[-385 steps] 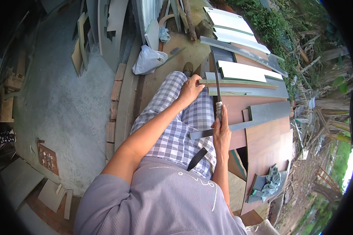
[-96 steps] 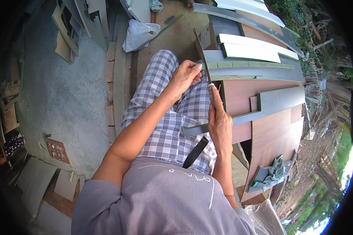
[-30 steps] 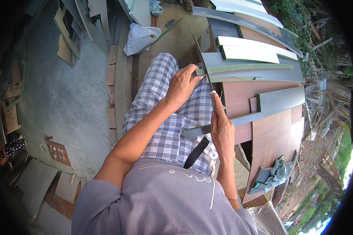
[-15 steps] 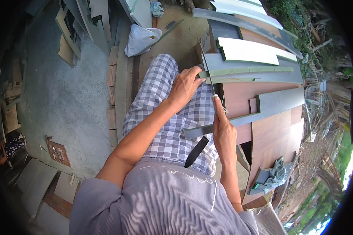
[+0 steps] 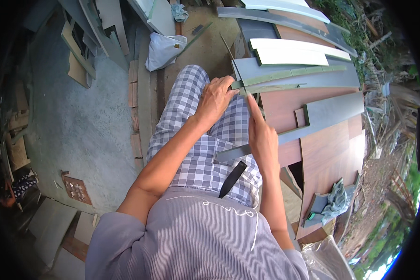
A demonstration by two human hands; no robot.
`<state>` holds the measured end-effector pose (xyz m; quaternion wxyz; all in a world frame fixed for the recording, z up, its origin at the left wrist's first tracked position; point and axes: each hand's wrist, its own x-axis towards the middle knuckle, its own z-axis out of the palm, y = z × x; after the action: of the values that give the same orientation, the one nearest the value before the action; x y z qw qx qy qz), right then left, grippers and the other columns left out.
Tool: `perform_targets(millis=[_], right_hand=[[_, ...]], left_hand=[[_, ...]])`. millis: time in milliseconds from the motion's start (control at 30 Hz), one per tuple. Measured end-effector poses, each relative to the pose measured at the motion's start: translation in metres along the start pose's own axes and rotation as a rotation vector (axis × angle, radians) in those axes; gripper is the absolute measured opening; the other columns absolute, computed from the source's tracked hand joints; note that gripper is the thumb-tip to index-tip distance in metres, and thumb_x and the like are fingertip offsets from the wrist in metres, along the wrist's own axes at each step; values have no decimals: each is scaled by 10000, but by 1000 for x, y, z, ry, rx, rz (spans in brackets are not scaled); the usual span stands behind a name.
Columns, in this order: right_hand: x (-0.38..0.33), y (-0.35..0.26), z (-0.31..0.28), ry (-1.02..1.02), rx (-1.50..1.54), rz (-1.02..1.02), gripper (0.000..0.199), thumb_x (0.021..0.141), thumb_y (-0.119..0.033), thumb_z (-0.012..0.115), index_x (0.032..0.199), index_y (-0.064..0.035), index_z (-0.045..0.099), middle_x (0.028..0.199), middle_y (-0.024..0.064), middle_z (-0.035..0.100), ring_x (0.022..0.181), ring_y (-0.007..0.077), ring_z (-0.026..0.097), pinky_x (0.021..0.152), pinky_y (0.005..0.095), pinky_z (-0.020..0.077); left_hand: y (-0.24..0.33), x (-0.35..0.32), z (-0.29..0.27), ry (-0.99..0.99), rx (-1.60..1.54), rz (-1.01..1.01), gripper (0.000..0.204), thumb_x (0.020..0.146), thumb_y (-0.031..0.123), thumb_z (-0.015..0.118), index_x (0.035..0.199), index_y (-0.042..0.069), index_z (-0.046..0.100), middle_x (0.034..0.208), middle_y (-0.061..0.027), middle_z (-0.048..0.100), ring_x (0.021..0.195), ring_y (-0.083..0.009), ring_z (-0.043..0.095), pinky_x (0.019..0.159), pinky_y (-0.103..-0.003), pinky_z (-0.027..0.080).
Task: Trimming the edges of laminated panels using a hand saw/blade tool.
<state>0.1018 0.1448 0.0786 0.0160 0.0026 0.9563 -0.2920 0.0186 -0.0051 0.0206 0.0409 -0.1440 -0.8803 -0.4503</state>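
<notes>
My left hand (image 5: pixel 213 100) is closed on the near end of a narrow green strip (image 5: pixel 289 73), which lies across the boards. Crossing the strip just right of those fingers is a long thin saw blade (image 5: pixel 232 55), its tip pointing away and to the left. My right hand (image 5: pixel 262 135) grips the saw at its near end, index finger stretched along it; the fist hides most of the handle. A thinner green sliver (image 5: pixel 277 87) lies alongside the strip. Beside my right hand, a grey L-shaped board (image 5: pixel 331 112) reaches over my lap.
White strips (image 5: pixel 291 57), grey strips and brown boards (image 5: pixel 331 158) cover the bench on the right. A crumpled blue-grey cloth (image 5: pixel 337 201) lies at its near end. A white plastic bag (image 5: pixel 164 51) sits beyond my knee. Panels (image 5: pixel 112 28) lean at the far left. A dark strap (image 5: pixel 233 179) lies on my lap.
My right hand has pushed the saw forward and slightly left, so more blade sticks out beyond the strip. My left hand keeps its hold on the strip's end. The view has shifted slightly.
</notes>
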Motion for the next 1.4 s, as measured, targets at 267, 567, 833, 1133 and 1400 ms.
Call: perform_targets(millis=[267, 567, 833, 1133, 1400], right_hand=[[-12, 3, 5, -65, 8, -20, 573, 929, -56, 512, 1458, -236, 390, 725, 215, 640, 633, 378, 642, 563, 500, 479], [10, 3, 13, -19, -28, -5, 537, 943, -64, 507, 1446, -226, 409, 711, 214, 643, 649, 383, 649, 576, 498, 485], [23, -7, 10, 0, -34, 24, 524, 945, -62, 497, 1443, -190, 399, 702, 205, 628, 651, 386, 630, 563, 487, 469], [-10, -3, -10, -18, 230, -3, 519, 969, -82, 488, 1460, -220, 392, 1055, 233, 664, 833, 395, 663, 716, 455, 506], [3, -34, -25, -193, 241, 269, 501, 984, -121, 452, 1472, -201, 370, 1150, 252, 633, 1022, 426, 616, 838, 489, 476]], left_hand=[[-7, 0, -2, 25, -1, -104, 221, 858, 132, 673, 1021, 17, 578, 887, -167, 633, 879, -349, 608, 772, -441, 475], [-10, 10, -2, 13, -1, -49, 179, 858, 113, 654, 990, 17, 580, 871, -153, 627, 871, -349, 595, 760, -445, 474], [1, 4, -2, -5, -30, 33, 171, 851, 100, 660, 974, 18, 572, 891, -155, 630, 900, -374, 582, 786, -450, 469], [-6, 10, 1, 66, 35, 22, 197, 834, 104, 692, 911, 23, 530, 860, -145, 628, 860, -345, 587, 788, -444, 478], [-11, 9, 5, 92, 109, 12, 215, 844, 96, 675, 984, 10, 537, 940, -152, 627, 942, -353, 587, 811, -452, 477]])
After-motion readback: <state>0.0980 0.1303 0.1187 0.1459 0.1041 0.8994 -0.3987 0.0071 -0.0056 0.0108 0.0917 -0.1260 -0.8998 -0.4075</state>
